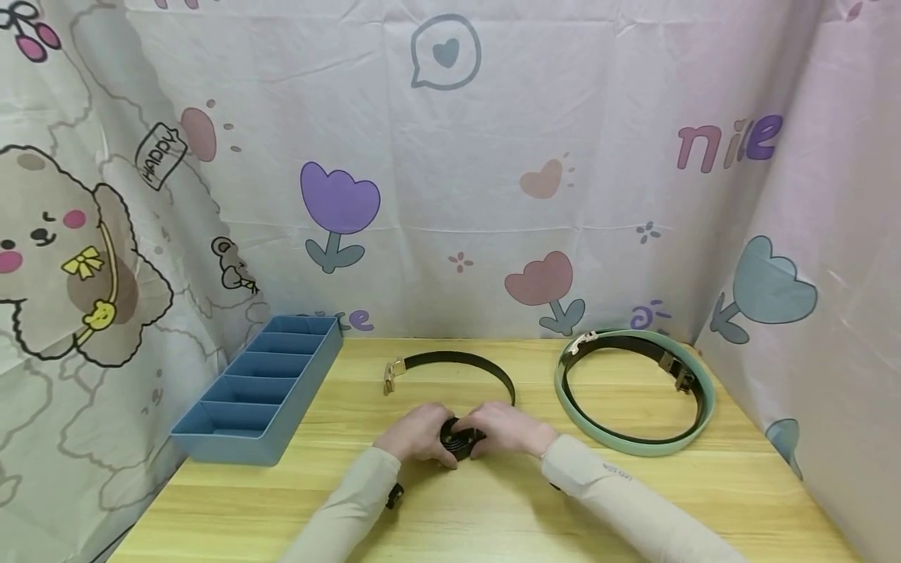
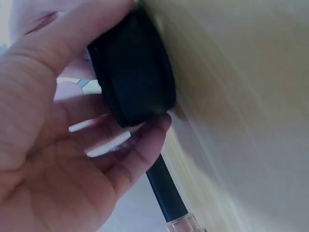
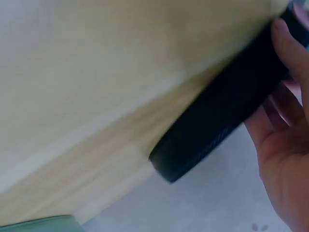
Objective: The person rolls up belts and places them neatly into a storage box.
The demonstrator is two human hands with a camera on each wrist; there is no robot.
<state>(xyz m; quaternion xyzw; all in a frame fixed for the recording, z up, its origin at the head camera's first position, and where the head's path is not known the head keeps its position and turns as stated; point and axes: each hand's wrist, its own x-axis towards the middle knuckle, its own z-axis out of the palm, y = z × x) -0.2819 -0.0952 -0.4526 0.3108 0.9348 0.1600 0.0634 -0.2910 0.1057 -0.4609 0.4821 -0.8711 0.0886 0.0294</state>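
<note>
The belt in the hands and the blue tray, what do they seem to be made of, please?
The black belt looks like smooth, dull-finished leather or imitation leather, since it coils tightly; its gold-coloured buckle glints like metal. The blue tray is probably matte plastic, given its even colour and thin dividers.

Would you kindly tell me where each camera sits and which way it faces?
Head: worn on the head, facing forward and down over the table, blue tray and black belt; left hand, right hand and sleeves show.
Left wrist: worn there, facing the belt's coil; the left hand shows palm-side.
Right wrist: worn there, facing the belt's loose length; part of the right hand shows at the right edge.
Shared: all three show the black belt; head and right wrist show the green belt.
</note>
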